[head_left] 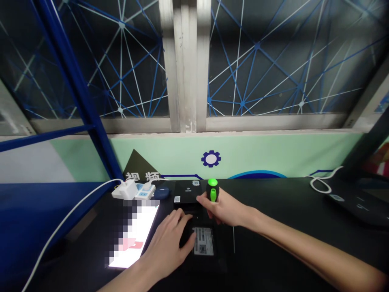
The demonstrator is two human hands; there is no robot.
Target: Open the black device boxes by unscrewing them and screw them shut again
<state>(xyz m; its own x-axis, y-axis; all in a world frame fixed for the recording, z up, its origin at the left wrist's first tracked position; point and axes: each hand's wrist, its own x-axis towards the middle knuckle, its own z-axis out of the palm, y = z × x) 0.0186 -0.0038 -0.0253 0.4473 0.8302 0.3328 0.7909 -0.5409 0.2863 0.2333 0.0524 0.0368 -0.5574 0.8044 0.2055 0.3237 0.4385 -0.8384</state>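
In my right hand (217, 207) is a screwdriver (213, 190) with a black and bright green handle, held upright with the fingers wrapped round it. Its tip is hidden behind the hand. A flat black device (209, 263) with a white printed label (204, 241) lies on the desk below. My left hand (170, 235) grips its left side, the thumb by the label and the index finger on the upper part. The dark device is hard to tell from the black desk. A thin metal rod (234, 240) shows just to the right of it.
Behind the hands sits a black box (186, 190) with stickers. To its left are a dark blue case (162, 193) and a white power strip (142, 191) with plugs. A lit screen (136, 235) lies at left. Another black device (358, 205) and white cable (322, 186) are at right.
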